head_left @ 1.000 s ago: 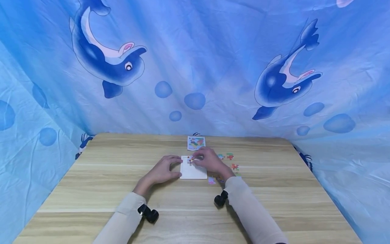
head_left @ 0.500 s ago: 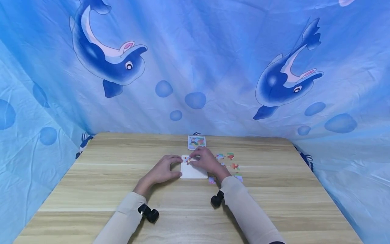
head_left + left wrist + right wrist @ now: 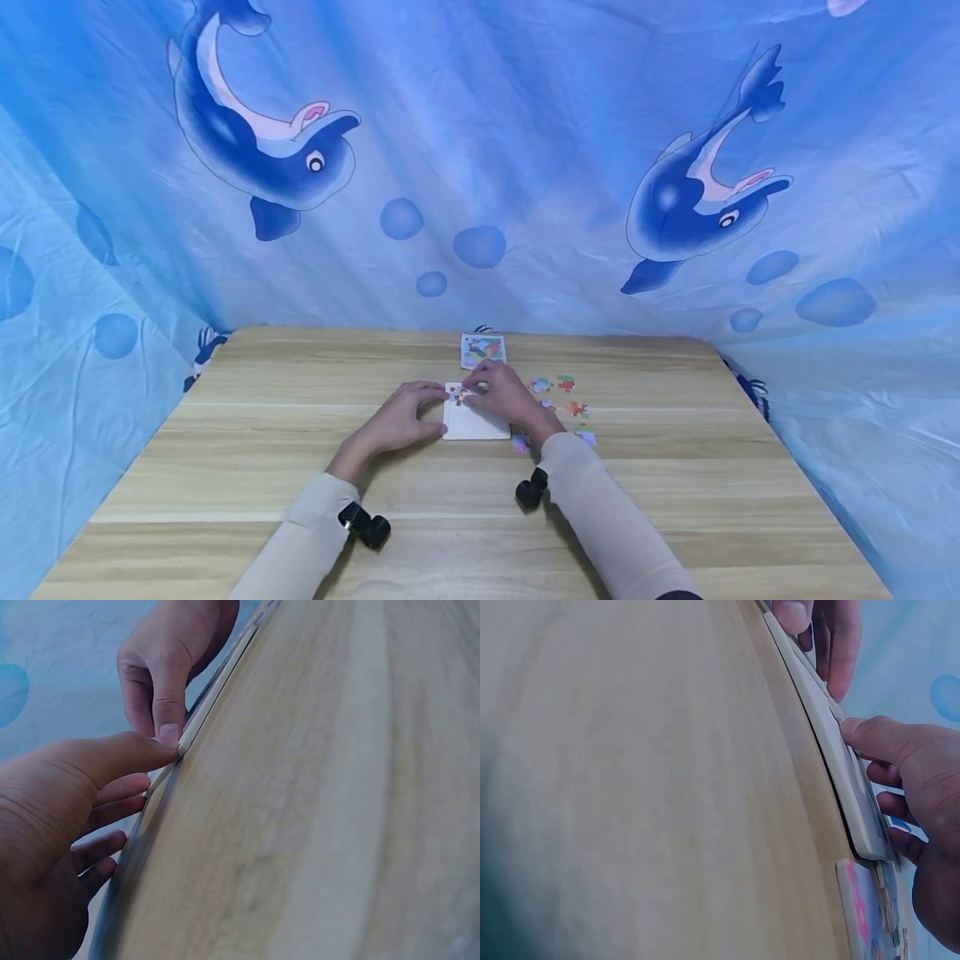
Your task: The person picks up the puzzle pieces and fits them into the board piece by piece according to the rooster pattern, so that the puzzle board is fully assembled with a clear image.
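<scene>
A white square puzzle board [image 3: 477, 425] lies flat near the table's far middle. My left hand [image 3: 401, 417] rests at its left edge, thumb by the near corner and fingertips by the far one, fingers fairly straight. Over the board's upper part, my right hand [image 3: 513, 398] pinches a small colourful jigsaw piece [image 3: 460, 395] between thumb and fingers, near the upper left corner. The fingers partly cover that piece, so its seating cannot be told. In the right wrist view, the right thumb [image 3: 866, 731] presses at the top of the board [image 3: 832, 750].
Several loose jigsaw pieces [image 3: 577, 409] lie right of the board, some partly hidden by the right arm. Behind the board lies a printed picture card [image 3: 482, 346]. A blue curtain with dolphins [image 3: 480, 167] hangs behind the wooden table [image 3: 255, 400].
My right hand has moved slightly left with the jigsaw piece, toward the board's upper left corner. More loose pieces show beside the right wrist. The left hand keeps its place.
</scene>
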A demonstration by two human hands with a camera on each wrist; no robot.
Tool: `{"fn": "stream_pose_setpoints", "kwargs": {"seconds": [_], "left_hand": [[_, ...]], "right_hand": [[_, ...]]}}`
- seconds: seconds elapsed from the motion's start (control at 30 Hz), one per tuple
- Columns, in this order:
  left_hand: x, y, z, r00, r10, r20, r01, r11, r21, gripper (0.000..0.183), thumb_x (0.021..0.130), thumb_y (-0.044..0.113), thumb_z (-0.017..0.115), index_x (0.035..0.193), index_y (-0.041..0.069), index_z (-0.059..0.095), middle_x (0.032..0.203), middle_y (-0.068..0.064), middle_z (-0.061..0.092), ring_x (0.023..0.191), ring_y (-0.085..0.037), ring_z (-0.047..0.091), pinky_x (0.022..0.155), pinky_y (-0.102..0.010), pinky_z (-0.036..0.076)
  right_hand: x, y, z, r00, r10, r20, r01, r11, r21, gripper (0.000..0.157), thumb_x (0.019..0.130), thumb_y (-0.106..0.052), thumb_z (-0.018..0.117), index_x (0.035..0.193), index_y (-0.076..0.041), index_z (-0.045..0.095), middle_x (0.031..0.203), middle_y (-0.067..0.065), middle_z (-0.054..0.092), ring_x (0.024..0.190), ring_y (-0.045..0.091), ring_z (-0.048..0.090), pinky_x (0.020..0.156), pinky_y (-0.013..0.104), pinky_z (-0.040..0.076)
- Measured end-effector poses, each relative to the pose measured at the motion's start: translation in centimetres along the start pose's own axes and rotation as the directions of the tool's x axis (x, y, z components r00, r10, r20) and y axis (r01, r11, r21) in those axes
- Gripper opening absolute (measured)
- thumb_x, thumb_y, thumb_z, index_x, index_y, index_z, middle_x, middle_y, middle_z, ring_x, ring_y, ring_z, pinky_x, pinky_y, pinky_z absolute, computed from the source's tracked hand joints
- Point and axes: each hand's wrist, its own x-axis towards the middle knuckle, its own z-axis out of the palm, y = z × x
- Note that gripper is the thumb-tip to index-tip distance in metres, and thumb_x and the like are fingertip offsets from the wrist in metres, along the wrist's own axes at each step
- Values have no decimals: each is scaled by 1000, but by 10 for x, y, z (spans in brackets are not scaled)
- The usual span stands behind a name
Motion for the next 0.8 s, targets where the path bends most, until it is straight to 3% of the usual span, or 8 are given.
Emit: {"fn": "stream_pose_setpoints", "kwargs": {"seconds": [0.37,0.47,0.63,0.8], "left_hand": [[2,-2,2,1000,12,-7,-12,1000,2,57,84,28,81,136,9,67,147,-14,60,141,-39,49,120,-60,37],[2,-1,3,1000,16,-7,-16,1000,3,57,84,28,81,136,8,67,147,-14,60,141,-40,49,120,-61,37],[1,0,3,1000,11,-2,-11,1000,-2,58,84,27,80,137,8,66,148,-15,59,142,-40,48,121,-61,35],[-1,-1,2,1000,-7,-6,7,1000,-22,57,84,26,80,136,9,67,149,-14,58,143,-40,46,121,-61,35]], "right_hand": [[-1,-1,-4,999,-36,16,36,999,-4,26,91,-19,78,116,-10,79,115,6,71,110,24,63,100,43,53],[-5,2,-9,1000,9,30,-10,999,33,29,91,-19,78,119,-10,77,121,7,70,119,27,62,106,45,52],[-17,18,-29,995,101,28,-103,990,101,30,94,-21,76,123,-11,76,128,6,66,125,29,59,106,48,52],[-31,41,-56,992,123,8,-123,985,120,31,95,-19,75,123,-8,74,133,10,65,128,33,57,108,55,50]]}}
